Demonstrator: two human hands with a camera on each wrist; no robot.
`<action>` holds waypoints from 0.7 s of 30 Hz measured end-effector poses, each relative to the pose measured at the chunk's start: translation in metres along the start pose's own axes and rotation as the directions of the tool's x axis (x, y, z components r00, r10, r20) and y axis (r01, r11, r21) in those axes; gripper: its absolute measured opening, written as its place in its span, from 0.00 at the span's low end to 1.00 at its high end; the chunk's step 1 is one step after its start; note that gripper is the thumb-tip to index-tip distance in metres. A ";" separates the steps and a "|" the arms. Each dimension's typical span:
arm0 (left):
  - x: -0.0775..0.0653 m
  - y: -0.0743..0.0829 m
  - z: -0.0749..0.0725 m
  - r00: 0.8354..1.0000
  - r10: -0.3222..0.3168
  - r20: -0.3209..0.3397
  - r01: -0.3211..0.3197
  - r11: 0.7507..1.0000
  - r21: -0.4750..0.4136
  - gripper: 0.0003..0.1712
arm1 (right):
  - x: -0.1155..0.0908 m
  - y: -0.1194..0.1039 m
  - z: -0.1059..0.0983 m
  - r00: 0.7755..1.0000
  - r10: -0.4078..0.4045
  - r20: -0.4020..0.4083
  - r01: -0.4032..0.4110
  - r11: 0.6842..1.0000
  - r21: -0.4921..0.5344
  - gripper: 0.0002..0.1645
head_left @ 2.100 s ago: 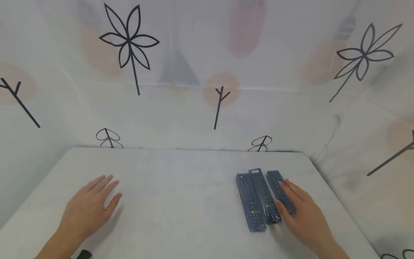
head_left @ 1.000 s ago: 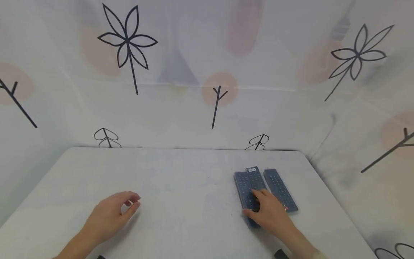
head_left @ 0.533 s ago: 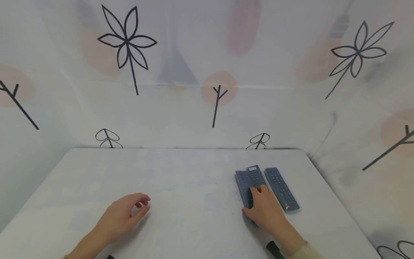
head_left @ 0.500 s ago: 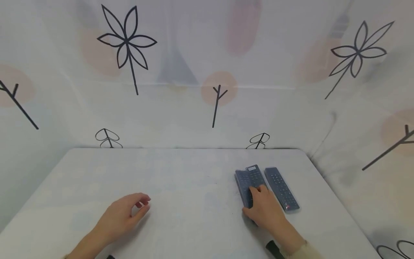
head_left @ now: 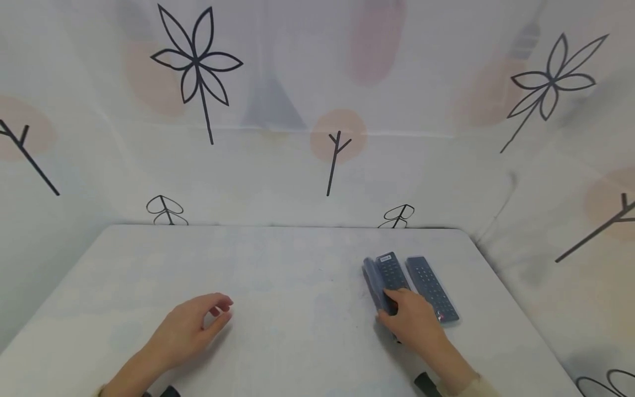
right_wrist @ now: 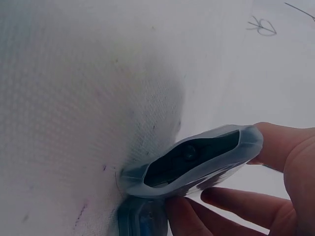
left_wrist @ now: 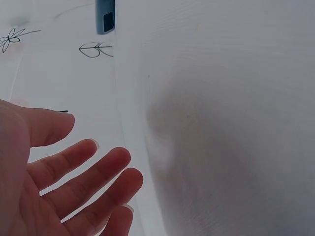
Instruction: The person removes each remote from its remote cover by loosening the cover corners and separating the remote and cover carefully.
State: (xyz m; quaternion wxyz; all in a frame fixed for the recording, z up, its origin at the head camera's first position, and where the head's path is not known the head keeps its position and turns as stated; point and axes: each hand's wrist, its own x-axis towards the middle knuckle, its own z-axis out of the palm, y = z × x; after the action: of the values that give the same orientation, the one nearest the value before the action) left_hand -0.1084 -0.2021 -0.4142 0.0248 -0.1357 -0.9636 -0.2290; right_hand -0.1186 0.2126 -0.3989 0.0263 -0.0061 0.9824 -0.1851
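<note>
Three dark remote controls in clear sleeves are at the right of the white table. My right hand (head_left: pixel 414 322) pinches the leftmost remote control (head_left: pixel 375 284) between thumb and fingers. That remote is tilted up on its long edge, and in the right wrist view the sleeve's end (right_wrist: pixel 197 160) faces the camera. Beside it the middle remote control (head_left: pixel 391 269), with a white label at its top, lies flat, partly hidden by my hand. The right remote control (head_left: pixel 431 289) lies a little apart. My left hand (head_left: pixel 190 325) hovers low over the table, fingers loosely bent, holding nothing.
The white table (head_left: pixel 278 286) has rounded far corners and backs onto a white cloth (head_left: pixel 278 182) printed with black leaf drawings and pale shapes. Cloth also hangs along the left and right sides. A black wrist-camera piece (head_left: pixel 426 383) shows below the right wrist.
My right hand has moved from the right remote control to the leftmost one, which has gone from flat to tilted on its edge. My left hand has come rightward, its fingers more bent.
</note>
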 end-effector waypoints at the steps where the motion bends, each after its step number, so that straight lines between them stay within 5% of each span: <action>1: 0.001 0.000 -0.001 1.000 0.001 0.003 -0.001 1.000 -0.001 0.08 | 0.000 0.000 0.000 1.000 0.004 0.004 -0.004 1.000 0.001 0.32; 12: 0.007 0.003 -0.006 0.995 -0.045 0.084 0.048 0.998 -0.041 0.09 | -0.004 0.000 0.001 1.000 0.009 -0.011 -0.009 1.000 0.008 0.32; 21: 0.005 0.003 -0.008 0.995 -0.017 0.098 0.022 0.998 -0.050 0.09 | -0.001 -0.003 0.006 1.000 -0.015 -0.017 0.015 1.000 -0.003 0.38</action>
State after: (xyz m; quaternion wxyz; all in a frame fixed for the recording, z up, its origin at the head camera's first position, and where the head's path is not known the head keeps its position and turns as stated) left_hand -0.1129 -0.2021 -0.4055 -0.0282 -0.1378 -0.9588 -0.2468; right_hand -0.1174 0.2073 -0.4032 0.0163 -0.0121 0.9827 -0.1841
